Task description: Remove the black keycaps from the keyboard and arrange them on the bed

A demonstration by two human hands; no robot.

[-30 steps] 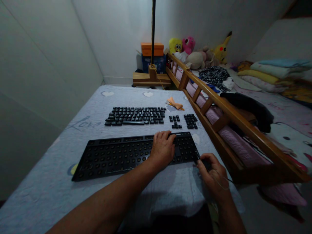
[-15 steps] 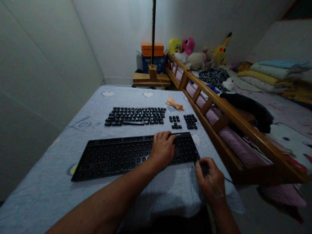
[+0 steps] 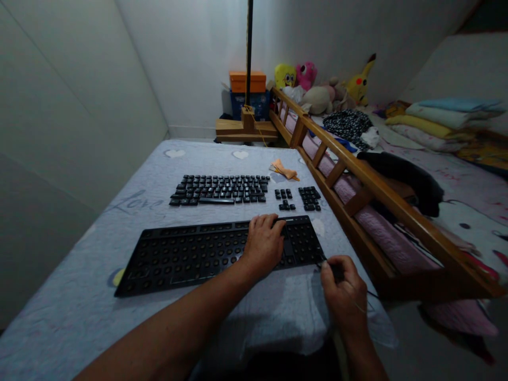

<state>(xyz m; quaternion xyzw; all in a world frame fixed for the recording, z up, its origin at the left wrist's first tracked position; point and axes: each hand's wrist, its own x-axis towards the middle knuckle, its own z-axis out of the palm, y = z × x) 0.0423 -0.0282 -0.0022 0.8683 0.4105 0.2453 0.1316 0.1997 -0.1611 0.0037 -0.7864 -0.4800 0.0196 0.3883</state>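
A black keyboard [image 3: 190, 254] without its keycaps lies across the cloth, its sockets bare. My left hand [image 3: 264, 238] rests flat on its right half, fingers spread towards the back edge. Just off the keyboard's lower right corner, my right hand [image 3: 344, 280] is closed around a small dark-handled tool that looks like a wire keycap puller [image 3: 337, 272]. A thin wire loop shows by the wrist, and the tool's tip is near the number pad's corner. Behind the keyboard, removed keycaps [image 3: 222, 189] lie in rows, with smaller groups of keycaps [image 3: 309, 198] to the right.
An orange bow-shaped cloth item [image 3: 283, 169] lies beyond the keycaps. A wooden bed rail [image 3: 349, 174] runs along the right side. At the back stand a wooden stand [image 3: 248, 127] with a black pole and an orange box [image 3: 247, 82]. A dark cord [image 3: 373, 294] passes beside my right hand.
My right hand has shifted slightly right, drawing the tool's tip back at the keyboard's corner. My left hand stays in place on the keyboard.
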